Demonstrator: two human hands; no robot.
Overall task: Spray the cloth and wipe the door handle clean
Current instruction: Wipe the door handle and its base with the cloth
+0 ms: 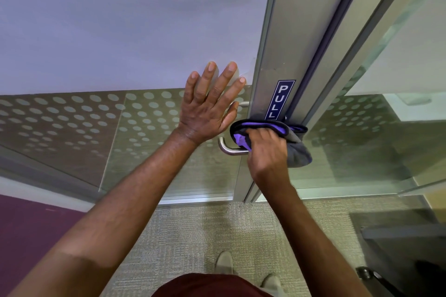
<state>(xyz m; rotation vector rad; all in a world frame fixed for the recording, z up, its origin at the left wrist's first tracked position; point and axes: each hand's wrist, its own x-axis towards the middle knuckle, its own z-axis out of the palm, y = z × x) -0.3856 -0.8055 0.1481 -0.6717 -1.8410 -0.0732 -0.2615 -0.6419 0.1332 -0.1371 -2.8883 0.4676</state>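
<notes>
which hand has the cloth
The right hand grips the purple-grey cloth at the door handle; the left hand is open, flat on the glass.

Blue PULL sticker (280,100), white letters stacked vertically, on the metal door frame (287,38), just above the right hand. Frosted glass panel (120,26) under and beyond the left hand; band of pale dots (79,113) left of that hand's wrist. Grey-green carpet (193,231) below both forearms, maroon strip (31,231) far left. Two light shoes (225,261) near bottom edge. Dark object, unclear, at bottom right.
</notes>
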